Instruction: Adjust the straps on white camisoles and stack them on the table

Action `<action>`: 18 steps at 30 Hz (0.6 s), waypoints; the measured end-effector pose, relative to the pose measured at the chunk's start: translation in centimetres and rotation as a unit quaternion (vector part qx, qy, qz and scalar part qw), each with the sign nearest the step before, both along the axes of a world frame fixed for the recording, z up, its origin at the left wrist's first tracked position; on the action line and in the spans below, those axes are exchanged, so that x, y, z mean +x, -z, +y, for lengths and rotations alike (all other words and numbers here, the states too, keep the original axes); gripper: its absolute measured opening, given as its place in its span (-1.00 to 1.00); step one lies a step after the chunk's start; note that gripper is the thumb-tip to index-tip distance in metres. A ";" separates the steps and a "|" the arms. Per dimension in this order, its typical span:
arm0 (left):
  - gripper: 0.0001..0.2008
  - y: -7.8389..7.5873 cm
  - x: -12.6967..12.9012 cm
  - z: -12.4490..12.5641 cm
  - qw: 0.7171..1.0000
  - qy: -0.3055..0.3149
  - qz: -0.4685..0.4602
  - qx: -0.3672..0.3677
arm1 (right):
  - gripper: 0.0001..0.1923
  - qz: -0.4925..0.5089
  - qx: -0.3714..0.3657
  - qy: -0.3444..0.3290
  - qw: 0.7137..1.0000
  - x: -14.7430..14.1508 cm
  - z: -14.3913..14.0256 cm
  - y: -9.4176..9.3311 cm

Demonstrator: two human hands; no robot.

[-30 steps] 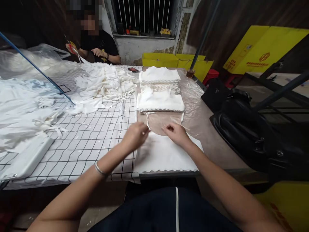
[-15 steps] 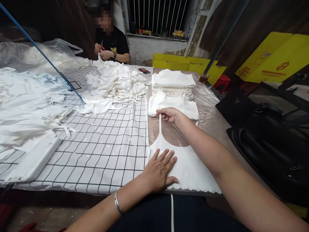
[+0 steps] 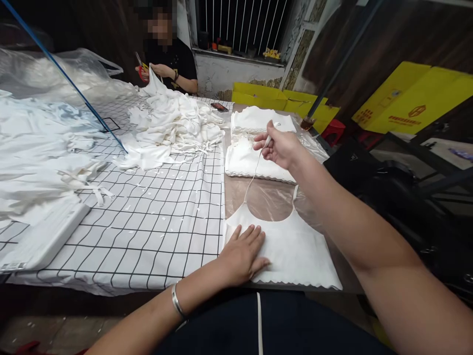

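A white camisole (image 3: 295, 251) with a scalloped hem lies flat at the table's near edge. My left hand (image 3: 244, 254) presses on its left part, palm down with the fingers spread. Raised above the table, my right hand (image 3: 279, 145) pinches the left shoulder strap (image 3: 254, 172), which runs up from the neckline. The other strap (image 3: 295, 192) lies loose toward the back. Just beyond, partly behind my right hand, are two stacks of folded white garments, a nearer stack (image 3: 240, 160) and a farther stack (image 3: 254, 118).
A white garment heap (image 3: 177, 123) and a bigger pile (image 3: 40, 153) cover the left side of the checked cloth (image 3: 158, 246). A white box-like object (image 3: 48, 236) lies near the front left. Across the table a person (image 3: 166, 64) holds scissors (image 3: 141, 69). Black bags (image 3: 384, 212) are at right.
My right hand has risen and moved right and away from me, pulling the strap up. The second strap now shows. My left hand stays on the camisole.
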State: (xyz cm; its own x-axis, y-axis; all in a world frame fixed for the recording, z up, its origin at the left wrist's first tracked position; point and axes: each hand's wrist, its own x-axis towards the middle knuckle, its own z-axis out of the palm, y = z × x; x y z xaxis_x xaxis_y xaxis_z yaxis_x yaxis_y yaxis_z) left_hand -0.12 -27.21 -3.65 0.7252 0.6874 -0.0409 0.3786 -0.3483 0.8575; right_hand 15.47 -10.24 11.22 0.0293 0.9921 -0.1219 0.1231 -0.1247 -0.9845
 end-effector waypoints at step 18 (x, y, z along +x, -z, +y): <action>-0.82 -5.6 1.7 1.5 0.687 -0.215 -0.410 -0.560 | -0.51 0.215 -0.122 -0.116 0.962 0.5 -20.1 10.6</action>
